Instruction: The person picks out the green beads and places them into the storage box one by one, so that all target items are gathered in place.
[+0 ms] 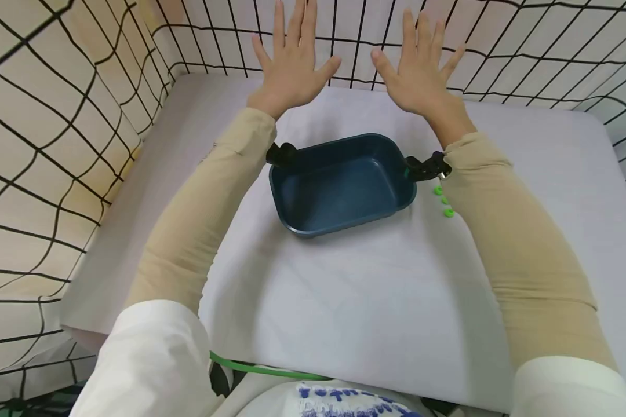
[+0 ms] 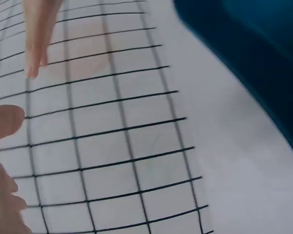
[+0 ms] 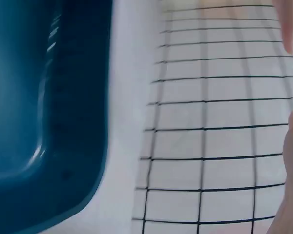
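Observation:
In the head view my left hand (image 1: 293, 69) is held up beyond the dark blue basin, its fingers straight and spread, holding nothing. The right hand (image 1: 421, 72) mirrors it, also with spread straight fingers and nothing in its grasp. Between the forearms sits the rectangular blue basin (image 1: 339, 226), its inside bare. Several small bright green rings (image 1: 448, 212) lie on the white cloth to the right of the basin, close to my right sleeve. Each wrist view catches parts of both hands and an edge of the basin.
A black wire grid (image 1: 352, 40) stands along the far side, with another grid panel (image 1: 57, 121) at the left. White cloth (image 1: 344, 301) covers the table. A green strip (image 1: 261, 369) runs along its near edge.

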Motion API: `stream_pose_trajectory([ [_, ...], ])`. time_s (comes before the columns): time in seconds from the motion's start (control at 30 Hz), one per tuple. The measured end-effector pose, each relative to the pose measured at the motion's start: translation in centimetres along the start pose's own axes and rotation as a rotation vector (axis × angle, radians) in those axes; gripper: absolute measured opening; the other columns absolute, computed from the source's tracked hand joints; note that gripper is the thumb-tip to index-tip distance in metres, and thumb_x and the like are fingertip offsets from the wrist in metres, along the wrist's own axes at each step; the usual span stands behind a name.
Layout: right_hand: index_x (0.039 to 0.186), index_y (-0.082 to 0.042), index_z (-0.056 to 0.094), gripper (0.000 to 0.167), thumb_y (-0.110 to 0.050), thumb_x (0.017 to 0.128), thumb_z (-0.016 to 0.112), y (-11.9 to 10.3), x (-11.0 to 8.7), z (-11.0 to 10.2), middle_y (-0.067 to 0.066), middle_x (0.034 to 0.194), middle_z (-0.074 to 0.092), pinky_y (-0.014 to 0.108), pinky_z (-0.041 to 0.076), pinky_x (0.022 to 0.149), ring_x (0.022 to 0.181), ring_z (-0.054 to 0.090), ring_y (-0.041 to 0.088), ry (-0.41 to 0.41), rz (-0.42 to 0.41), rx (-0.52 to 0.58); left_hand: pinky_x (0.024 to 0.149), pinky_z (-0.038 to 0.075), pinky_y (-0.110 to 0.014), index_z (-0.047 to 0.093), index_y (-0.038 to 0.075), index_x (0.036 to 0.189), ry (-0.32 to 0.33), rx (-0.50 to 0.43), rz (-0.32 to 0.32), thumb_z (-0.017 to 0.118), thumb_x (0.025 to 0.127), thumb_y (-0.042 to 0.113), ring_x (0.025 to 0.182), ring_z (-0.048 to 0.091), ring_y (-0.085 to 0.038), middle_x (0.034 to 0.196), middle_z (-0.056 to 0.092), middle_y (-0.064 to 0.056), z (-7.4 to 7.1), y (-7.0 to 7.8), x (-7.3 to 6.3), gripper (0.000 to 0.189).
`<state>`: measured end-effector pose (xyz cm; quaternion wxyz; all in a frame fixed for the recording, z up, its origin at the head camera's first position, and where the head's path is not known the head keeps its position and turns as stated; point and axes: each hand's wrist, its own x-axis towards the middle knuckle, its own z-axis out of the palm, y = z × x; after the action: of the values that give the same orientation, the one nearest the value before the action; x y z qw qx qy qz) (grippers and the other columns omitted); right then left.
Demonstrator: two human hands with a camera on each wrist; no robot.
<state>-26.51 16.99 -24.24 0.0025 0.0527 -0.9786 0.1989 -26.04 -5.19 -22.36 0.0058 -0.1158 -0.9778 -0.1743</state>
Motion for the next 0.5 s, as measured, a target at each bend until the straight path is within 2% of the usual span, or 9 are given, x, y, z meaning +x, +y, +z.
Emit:
stream_pose_trajectory([
  [0.07,0.159,-0.021,-0.009,0.074,-0.056,0.102,0.024,0.3,-0.4,-0.7,0.004,0.166,-0.011,0.052,-0.018,0.12,0.151,-0.016,0.02,0.124,-0.005,0.143,0.12,-0.021,-0.049,-0.011,0.023,0.158,0.096,-0.095,0.037,0.036,0.1,0.057,0.15,-0.024,-0.017,0.165,-0.017,0.004,-1.0,-0.6,-0.6,0.082],
  [0.13,0.156,-0.022,0.022,0.058,-0.046,0.104,0.033,0.7,-1.0,-1.7,0.001,0.161,0.025,0.034,0.005,0.124,0.149,0.017,0.011,0.276,0.024,0.364,0.124,-0.01,-0.032,0.007,0.019,0.16,0.184,-0.276,0.084,0.045,0.101,0.049,0.153,-0.005,-0.01,0.167,0.002,0.002,-2.3,-1.4,-1.5,0.076],
  [0.2,0.134,-0.02,0.053,0.034,-0.034,0.104,0.043,1.4,-1.8,-2.8,-0.003,0.133,0.055,0.02,0.03,0.11,0.126,0.046,0.006,0.431,0.042,0.651,0.123,0.01,-0.02,0.029,0.012,0.155,0.236,-0.583,0.15,0.054,0.1,0.031,0.149,0.022,-0.011,0.162,0.027,-0.003,-3.5,-2.7,-2.6,0.064],
  [0.23,0.12,-0.019,0.061,0.024,-0.028,0.103,0.047,1.9,-2.4,-3.2,-0.004,0.118,0.061,0.017,0.038,0.1,0.113,0.053,0.005,0.497,0.043,0.792,0.12,0.021,-0.018,0.038,0.009,0.15,0.238,-0.748,0.194,0.058,0.099,0.022,0.144,0.033,-0.012,0.155,0.039,-0.005,-3.9,-3.6,-3.4,0.057],
  [0.3,0.099,-0.015,0.066,0.017,-0.022,0.102,0.051,3.0,-4.0,-3.8,-0.004,0.098,0.062,0.018,0.045,0.088,0.096,0.057,0.006,0.564,0.068,1.037,0.112,0.039,-0.022,0.051,0.004,0.139,0.194,-1.087,0.268,0.064,0.092,0.003,0.129,0.052,-0.019,0.139,0.055,-0.01,-4.1,-5.8,-5.0,0.048],
  [0.37,0.095,-0.007,0.067,0.021,-0.019,0.102,0.051,4.6,-6.0,-3.6,0.002,0.098,0.064,0.022,0.048,0.089,0.097,0.061,0.012,0.582,0.063,1.218,0.104,0.049,-0.029,0.056,-0.003,0.13,0.125,-1.37,0.338,0.064,0.085,-0.013,0.117,0.059,-0.029,0.127,0.061,-0.016,-3.2,-8.6,-6.7,0.047],
  [0.43,0.099,-0.001,0.068,0.024,-0.018,0.102,0.052,6.1,-8.0,-3.1,0.007,0.102,0.066,0.026,0.052,0.092,0.098,0.063,0.017,0.584,0.082,1.341,0.103,0.05,-0.033,0.056,-0.003,0.131,0.05,-1.489,0.364,0.064,0.081,-0.021,0.113,0.06,-0.032,0.125,0.062,-0.019,-1.3,-11.4,-8.5,0.054],
  [0.5,0.102,0.003,0.067,0.026,-0.019,0.102,0.053,7.7,-9.8,-2.5,0.011,0.104,0.067,0.027,0.055,0.092,0.098,0.065,0.021,0.593,0.118,1.43,0.106,0.048,-0.035,0.054,-0.002,0.133,-0.051,-1.523,0.358,0.063,0.078,-0.026,0.117,0.058,-0.032,0.129,0.06,-0.019,1.2,-13.8,-9.9,0.061],
])
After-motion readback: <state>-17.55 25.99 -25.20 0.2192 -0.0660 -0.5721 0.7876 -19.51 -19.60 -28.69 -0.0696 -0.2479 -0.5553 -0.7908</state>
